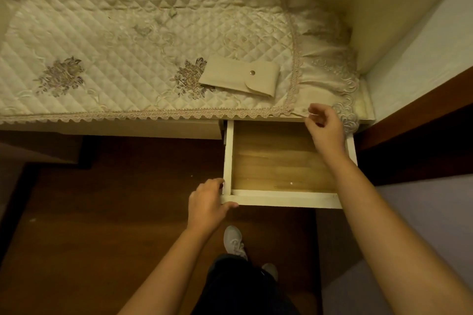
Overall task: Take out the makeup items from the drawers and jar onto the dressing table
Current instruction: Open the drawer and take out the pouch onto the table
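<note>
Gripping the near left corner of the pulled-out drawer (286, 201), the left hand (207, 203) wraps thumb and fingers round the white wall, just below the middle of the frame. The right hand (326, 126) hangs over the drawer's far right corner, fingers loosely curled and holding nothing that shows, just beside the lace hem of the quilted cloth (122, 41). The drawer shows its wooden bottom, and above it, right of centre, a beige snap-flap pouch (239, 75) lies flat on the cloth covering the dressing table (115, 127).
</note>
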### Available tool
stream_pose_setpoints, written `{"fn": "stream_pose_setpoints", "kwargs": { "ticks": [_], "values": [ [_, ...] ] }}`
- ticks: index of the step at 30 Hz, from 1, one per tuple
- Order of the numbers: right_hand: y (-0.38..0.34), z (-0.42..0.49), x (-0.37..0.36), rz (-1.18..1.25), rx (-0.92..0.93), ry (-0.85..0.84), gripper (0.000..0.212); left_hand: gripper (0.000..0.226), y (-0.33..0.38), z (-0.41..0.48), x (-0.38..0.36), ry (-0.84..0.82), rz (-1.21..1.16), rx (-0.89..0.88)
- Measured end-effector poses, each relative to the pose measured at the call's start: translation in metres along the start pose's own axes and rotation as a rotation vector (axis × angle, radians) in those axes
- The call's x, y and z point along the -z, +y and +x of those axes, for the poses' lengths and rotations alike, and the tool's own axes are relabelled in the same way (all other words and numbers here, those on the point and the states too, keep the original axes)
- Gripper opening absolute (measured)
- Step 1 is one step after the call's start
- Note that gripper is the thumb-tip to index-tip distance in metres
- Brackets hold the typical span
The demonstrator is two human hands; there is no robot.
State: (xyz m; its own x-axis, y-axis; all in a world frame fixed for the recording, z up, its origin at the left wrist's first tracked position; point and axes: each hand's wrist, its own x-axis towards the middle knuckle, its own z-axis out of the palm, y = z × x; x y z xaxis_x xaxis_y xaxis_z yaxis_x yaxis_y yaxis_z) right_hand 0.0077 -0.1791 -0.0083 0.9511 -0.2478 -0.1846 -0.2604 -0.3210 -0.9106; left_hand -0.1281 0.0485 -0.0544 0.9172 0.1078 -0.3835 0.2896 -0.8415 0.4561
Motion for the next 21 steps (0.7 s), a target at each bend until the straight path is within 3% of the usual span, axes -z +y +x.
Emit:
{"fn": "stream_pose_setpoints", "kwargs": {
  "ticks": [7,17,21],
  "values": [
    [0.035,-0.001,0.053,-0.181,-0.047,0.202,0.039,0.067,0.005,0.020,0.005,0.152,0.105,-0.083],
    [0.037,0.034,0.046,-0.726,0.078,0.111,0.040,0.096,0.025,0.091,0.024,0.354,0.226,-0.219],
    [0.041,0.045,0.049,-0.753,0.127,0.135,0.029,0.099,0.029,0.113,0.028,0.364,0.193,-0.235]
  ]
}}
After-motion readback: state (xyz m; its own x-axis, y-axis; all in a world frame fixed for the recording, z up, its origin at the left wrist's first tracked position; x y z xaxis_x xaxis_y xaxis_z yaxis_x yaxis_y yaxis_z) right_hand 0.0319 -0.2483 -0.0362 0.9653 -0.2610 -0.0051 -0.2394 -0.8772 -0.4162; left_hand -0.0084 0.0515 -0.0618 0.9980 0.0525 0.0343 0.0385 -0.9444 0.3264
